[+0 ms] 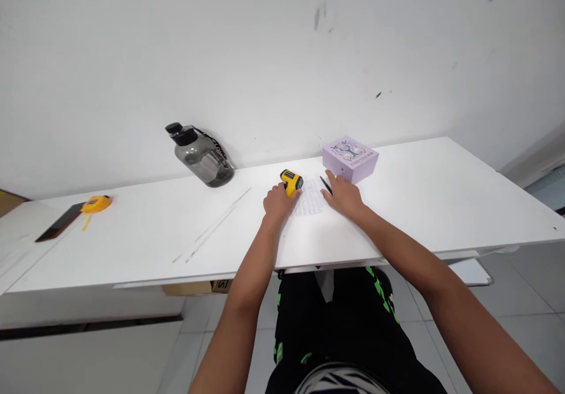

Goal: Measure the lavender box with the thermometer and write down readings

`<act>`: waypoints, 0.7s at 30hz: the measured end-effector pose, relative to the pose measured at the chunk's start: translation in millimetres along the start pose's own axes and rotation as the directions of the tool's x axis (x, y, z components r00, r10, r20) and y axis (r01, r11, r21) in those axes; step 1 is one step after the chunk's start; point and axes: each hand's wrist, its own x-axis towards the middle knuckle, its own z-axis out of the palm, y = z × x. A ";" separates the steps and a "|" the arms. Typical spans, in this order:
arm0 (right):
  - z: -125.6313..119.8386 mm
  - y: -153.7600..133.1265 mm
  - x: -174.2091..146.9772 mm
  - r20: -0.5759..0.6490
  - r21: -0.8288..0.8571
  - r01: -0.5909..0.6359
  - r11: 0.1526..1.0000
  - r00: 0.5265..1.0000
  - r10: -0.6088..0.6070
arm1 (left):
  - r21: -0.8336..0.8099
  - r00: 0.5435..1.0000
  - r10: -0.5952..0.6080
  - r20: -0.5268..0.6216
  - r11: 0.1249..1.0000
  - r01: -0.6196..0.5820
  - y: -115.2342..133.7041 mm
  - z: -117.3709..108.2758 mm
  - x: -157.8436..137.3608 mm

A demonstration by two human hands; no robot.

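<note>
My left hand [279, 201] is wrapped around a yellow-and-black gun-shaped tool [292, 182], with its handle hidden in my palm. Between the thumb and fingers of my right hand [344, 195] is a dark pen [325, 184]. A sheet of paper covered in small writing [309, 199] lies on the white tabletop between both hands. Just behind the right hand, close to its fingers, sits a lilac box [351, 157] with a printed lid.
Left of my hands, a grey translucent bottle [205, 162] with a black cap stands by the wall. Farther left are a yellow tape measure [96, 204] and a dark flat object [59, 223]. The table [441, 206] ends at a front edge above my lap.
</note>
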 end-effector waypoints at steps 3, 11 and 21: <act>-3.5 3.6 1.1 0.175 -0.002 0.085 0.996 0.981 -0.083 | -0.007 1.000 0.001 0.002 1.000 -0.001 -0.4 0.2 0.2; -6.0 7.3 -3.7 0.025 0.243 0.198 0.949 0.977 -0.210 | -0.011 1.000 0.000 0.005 1.000 0.000 -0.3 -1.1 -0.3; 7.1 10.5 -2.2 -0.317 0.516 0.231 0.825 0.946 -0.066 | 0.000 1.000 -0.010 0.010 1.000 0.010 1.9 -2.8 -2.0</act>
